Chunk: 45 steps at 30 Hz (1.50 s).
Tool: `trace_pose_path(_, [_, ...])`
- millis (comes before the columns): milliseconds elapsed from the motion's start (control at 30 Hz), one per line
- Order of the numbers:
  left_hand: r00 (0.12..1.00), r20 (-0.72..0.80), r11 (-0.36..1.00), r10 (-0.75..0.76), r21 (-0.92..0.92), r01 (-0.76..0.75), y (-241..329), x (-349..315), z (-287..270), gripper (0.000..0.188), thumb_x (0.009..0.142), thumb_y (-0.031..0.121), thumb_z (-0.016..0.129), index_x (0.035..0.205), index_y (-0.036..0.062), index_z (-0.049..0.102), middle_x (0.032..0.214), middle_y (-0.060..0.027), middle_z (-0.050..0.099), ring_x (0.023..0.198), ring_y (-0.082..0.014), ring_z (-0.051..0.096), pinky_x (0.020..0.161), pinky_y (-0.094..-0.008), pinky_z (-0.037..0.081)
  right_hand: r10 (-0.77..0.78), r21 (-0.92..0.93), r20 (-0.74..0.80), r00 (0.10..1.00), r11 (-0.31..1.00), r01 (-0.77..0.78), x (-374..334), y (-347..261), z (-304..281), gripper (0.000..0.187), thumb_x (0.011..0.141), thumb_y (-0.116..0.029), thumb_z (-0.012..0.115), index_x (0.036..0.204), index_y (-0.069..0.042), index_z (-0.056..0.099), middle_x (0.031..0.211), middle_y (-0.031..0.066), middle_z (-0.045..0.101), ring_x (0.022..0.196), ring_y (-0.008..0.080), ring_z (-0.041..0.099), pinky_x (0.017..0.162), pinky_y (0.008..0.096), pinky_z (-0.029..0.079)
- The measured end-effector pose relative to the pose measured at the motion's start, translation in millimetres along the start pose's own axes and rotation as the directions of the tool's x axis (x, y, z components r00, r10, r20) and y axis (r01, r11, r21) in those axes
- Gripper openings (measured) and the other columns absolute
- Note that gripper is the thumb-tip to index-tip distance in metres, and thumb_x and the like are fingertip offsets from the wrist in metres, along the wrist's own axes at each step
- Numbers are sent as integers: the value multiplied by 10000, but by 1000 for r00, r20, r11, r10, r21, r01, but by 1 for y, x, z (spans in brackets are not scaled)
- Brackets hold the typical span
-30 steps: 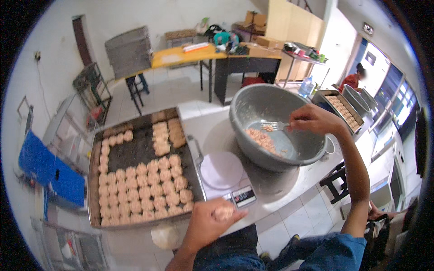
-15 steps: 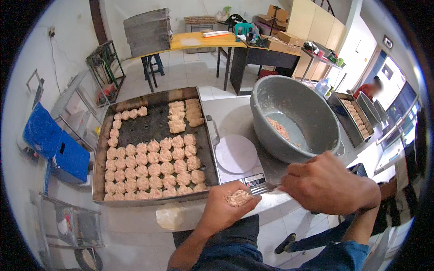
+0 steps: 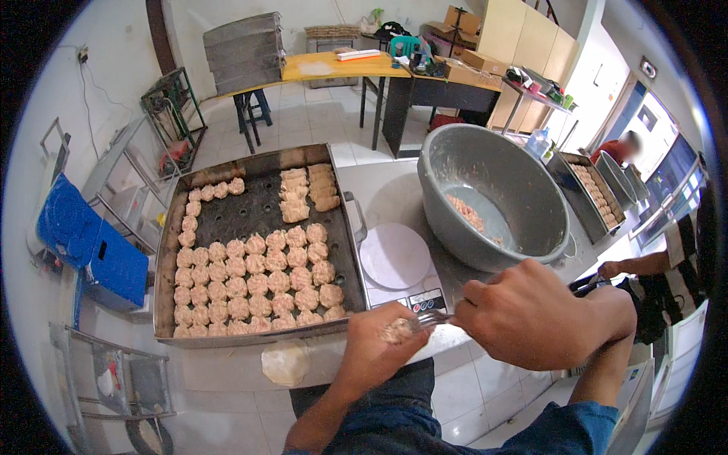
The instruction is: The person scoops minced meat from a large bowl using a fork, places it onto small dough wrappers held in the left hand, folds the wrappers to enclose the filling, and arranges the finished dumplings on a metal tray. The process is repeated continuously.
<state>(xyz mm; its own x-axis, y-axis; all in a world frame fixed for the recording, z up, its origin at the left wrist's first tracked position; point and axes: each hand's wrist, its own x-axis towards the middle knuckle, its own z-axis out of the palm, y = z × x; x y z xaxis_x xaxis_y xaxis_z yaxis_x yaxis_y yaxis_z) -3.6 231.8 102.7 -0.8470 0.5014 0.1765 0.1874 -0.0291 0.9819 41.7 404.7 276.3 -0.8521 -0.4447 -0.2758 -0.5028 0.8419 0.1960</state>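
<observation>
Pale counter (image 3: 379, 183), tray (image 3: 250, 205) of dumplings (image 3: 258, 284) on it. From my remote feed, left hand (image 3: 371, 347) cups a dumpling (image 3: 396, 331) just this side of the scale (image 3: 394, 254); right hand (image 3: 531, 315) grips a fork (image 3: 432, 319), tines at it. Probably light, soft, squashable: I'd cradle it underneath, no pinching.

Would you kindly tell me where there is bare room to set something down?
Bare tabletop shows behind the white scale, between tray and grey basin; the tray's far middle, between dumplings left and right, is bare too. Crowded: the tray's near half, and the scale's front, near the left hand.
</observation>
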Motion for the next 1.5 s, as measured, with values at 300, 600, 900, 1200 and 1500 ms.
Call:
trace_pose_path(300, [983,68,955,-169,-235,181,18,-3,-34,289,802,112,846,817,40,566,896,-55,696,672,-71,607,611,-260,530,509,699,-460,727,713,-56,4,16,41,125,907,-134,709,876,-15,684,716,108,614,641,221,631,598,341,485])
trace_pose_path(600, [967,-50,674,-249,-726,136,-9,-9,-7,217,846,-5,775,841,55,566,834,-36,647,886,-109,670,757,-244,569,297,507,-736,608,837,205,77,-36,127,752,603,-280,952,1082,-14,438,969,192,533,779,360,609,618,440,505])
trace_pose_path(900, [982,-186,421,24,-889,-178,2,22,-15,816,1009,509,352,1590,15,64,1651,-206,139,1518,-293,187,1208,-434,221,432,804,-436,789,582,126,88,-55,92,648,762,-183,860,1223,2,444,1173,186,575,986,286,607,808,377,524])
trace_pose_path(1200, [900,-371,837,228,-398,-376,-34,-61,-95,577,871,438,657,1131,-78,649,1000,-206,694,858,-319,685,780,-431,536,284,694,-326,902,720,24,115,29,153,449,803,-5,699,1158,0,423,1263,207,572,1101,343,596,947,393,482])
trace_pose_path(1500, [975,-207,946,-78,293,138,-41,-120,-155,316,674,111,883,960,52,761,748,-34,642,605,-99,546,533,-232,428,346,659,-254,903,746,-100,126,25,152,486,810,-85,752,1123,-11,388,1180,225,596,1121,405,580,965,434,475])
